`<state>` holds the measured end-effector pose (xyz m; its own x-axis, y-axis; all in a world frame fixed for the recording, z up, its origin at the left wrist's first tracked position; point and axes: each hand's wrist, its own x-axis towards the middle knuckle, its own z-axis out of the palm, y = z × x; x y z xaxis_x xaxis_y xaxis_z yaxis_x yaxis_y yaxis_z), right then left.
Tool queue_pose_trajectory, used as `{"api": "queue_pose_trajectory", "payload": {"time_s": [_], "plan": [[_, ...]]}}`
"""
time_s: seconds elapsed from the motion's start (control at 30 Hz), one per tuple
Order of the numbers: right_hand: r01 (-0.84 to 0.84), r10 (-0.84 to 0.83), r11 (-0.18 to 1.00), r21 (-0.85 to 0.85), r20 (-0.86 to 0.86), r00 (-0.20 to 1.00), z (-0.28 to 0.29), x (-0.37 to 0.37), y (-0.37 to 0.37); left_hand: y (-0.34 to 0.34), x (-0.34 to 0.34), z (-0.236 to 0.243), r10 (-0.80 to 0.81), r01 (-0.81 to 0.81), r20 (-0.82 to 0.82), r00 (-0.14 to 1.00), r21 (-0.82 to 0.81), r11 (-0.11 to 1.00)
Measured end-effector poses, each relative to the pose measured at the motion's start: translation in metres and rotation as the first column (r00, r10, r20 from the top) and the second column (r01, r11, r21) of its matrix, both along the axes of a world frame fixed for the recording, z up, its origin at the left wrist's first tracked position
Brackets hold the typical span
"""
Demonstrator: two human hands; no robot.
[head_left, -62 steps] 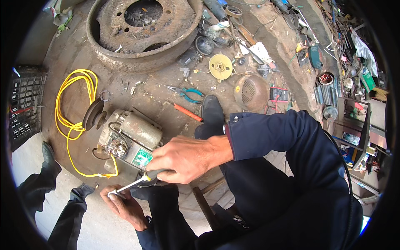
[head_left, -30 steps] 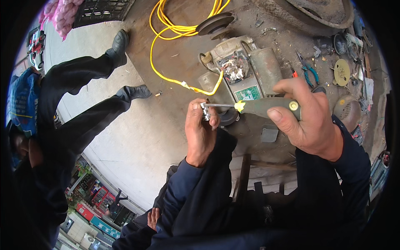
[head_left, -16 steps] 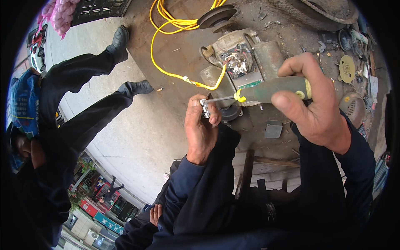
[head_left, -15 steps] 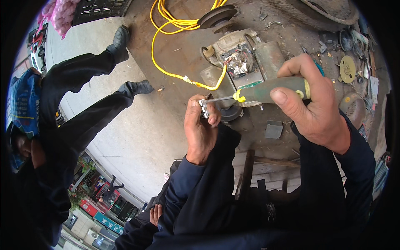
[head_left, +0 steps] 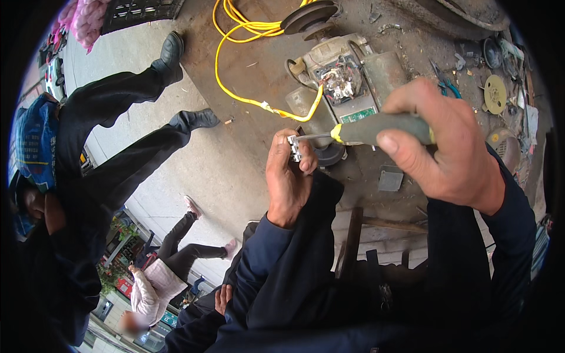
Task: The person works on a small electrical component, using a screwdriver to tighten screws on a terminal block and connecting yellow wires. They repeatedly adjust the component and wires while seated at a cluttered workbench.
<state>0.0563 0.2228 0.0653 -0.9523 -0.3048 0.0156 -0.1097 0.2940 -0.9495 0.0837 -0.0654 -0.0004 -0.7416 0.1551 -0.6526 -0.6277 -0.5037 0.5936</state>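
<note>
My right hand (head_left: 442, 147) grips a screwdriver (head_left: 376, 129) with a grey handle and yellow collar, held level with its shaft pointing left. The tip meets a small white terminal block (head_left: 294, 147) pinched in the fingers of my left hand (head_left: 286, 176). Just beyond both hands lies an old electric motor (head_left: 344, 76) with its wiring box open, a pulley at its far end and a yellow cable (head_left: 247, 65) running from it across the ground.
A standing person in dark trousers and black shoes (head_left: 118, 141) is close on the left. A rusty wheel rim (head_left: 453, 12), blue pliers (head_left: 448, 87), a yellow disc (head_left: 494, 94) and scattered parts lie at the upper right. A seated person (head_left: 159, 276) is at lower left.
My view swung left from the motor toward the standing person. Both hands rose closer to the camera, the screwdriver tip staying on the terminal block, and my right hand shifted slightly rightward on the handle.
</note>
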Motion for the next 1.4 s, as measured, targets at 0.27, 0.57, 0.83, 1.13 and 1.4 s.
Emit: {"api": "queue_pose_trajectory", "payload": {"time_s": [0.27,0.57,0.83,1.13,1.4], "plan": [[0.019,-0.003,0.998,0.052,-0.293,0.956,-0.002,-0.007,-0.006,0.000,0.001,-0.003,0.042,-0.043,0.024,0.999,0.041,0.998],[-0.091,0.094,0.996,0.021,-0.294,0.951,0.002,-0.007,-0.004,0.002,0.001,-0.001,0.038,-0.038,0.043,0.998,-0.001,0.999],[0.011,0.023,0.980,0.198,-0.170,0.985,0.007,-0.004,-0.002,0.004,-0.001,0.000,-0.007,0.007,0.002,1.000,0.011,1.000],[0.047,-0.053,0.991,0.124,0.042,0.998,0.010,-0.006,-0.003,0.005,0.000,0.000,-0.013,0.013,0.000,1.000,0.012,1.000],[0.001,-0.005,0.999,0.041,0.096,0.995,0.002,-0.001,0.000,-0.001,0.000,-0.003,0.030,-0.030,0.015,0.999,0.008,1.000]]}}
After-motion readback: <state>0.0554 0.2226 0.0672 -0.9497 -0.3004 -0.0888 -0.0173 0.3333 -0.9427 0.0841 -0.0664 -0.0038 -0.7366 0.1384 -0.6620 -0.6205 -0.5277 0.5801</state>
